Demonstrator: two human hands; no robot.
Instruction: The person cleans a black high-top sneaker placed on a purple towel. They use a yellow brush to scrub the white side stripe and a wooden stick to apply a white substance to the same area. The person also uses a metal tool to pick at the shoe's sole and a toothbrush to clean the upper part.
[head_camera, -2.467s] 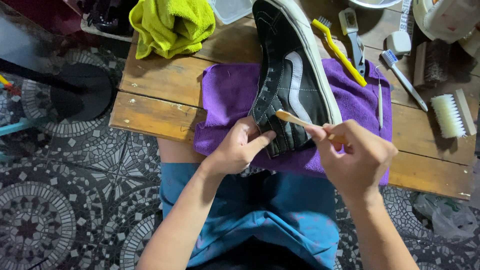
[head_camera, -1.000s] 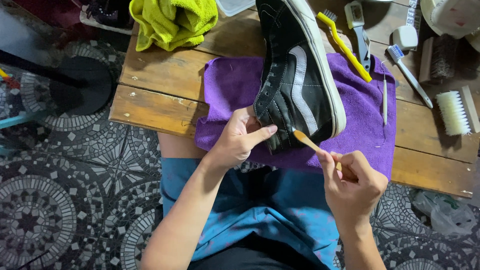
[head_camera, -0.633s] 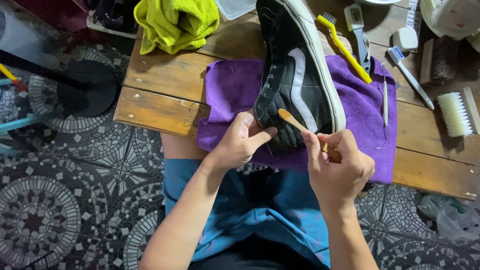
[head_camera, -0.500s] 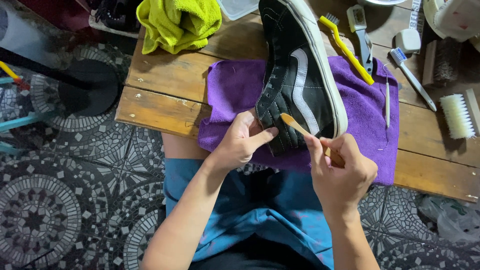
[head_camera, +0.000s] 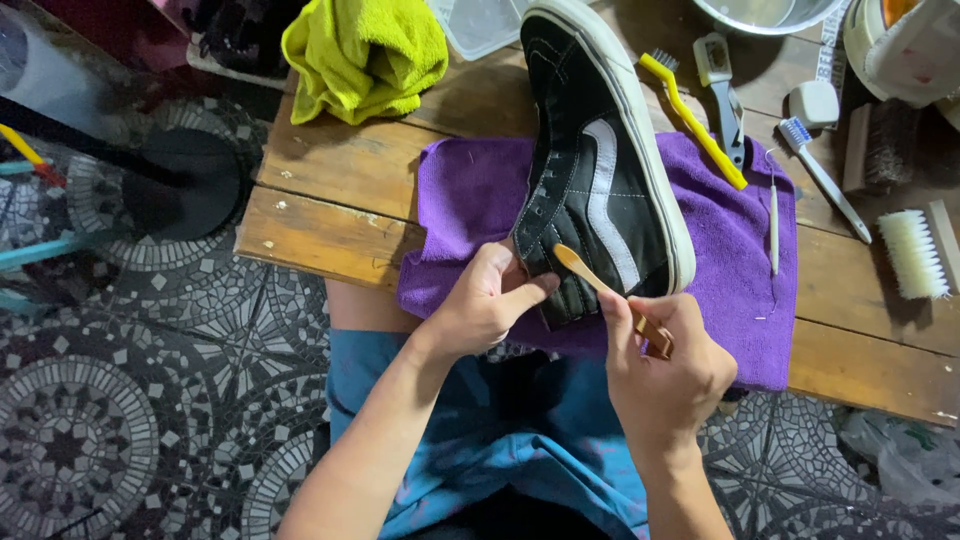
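Observation:
A black high-top shoe (head_camera: 592, 160) with a white side stripe and white sole lies on its side on a purple cloth (head_camera: 720, 230), which is spread over a wooden table (head_camera: 340, 190). My left hand (head_camera: 487, 302) grips the shoe's ankle end at the near edge of the cloth. My right hand (head_camera: 665, 375) holds a small wooden-handled brush (head_camera: 600, 285), its head resting on the black side panel near the heel.
A yellow-green towel (head_camera: 362, 55) lies at the table's back left. A yellow brush (head_camera: 692, 118), a grey scraper (head_camera: 722, 80), a blue-and-white toothbrush (head_camera: 820, 172), a thin white pick (head_camera: 773, 205) and a white bristle brush (head_camera: 915, 252) lie right of the shoe. Patterned tile floor (head_camera: 110, 420) lies below.
My right hand has moved the wooden brush back and forth over the shoe's heel side. My left hand has kept its grip on the ankle end.

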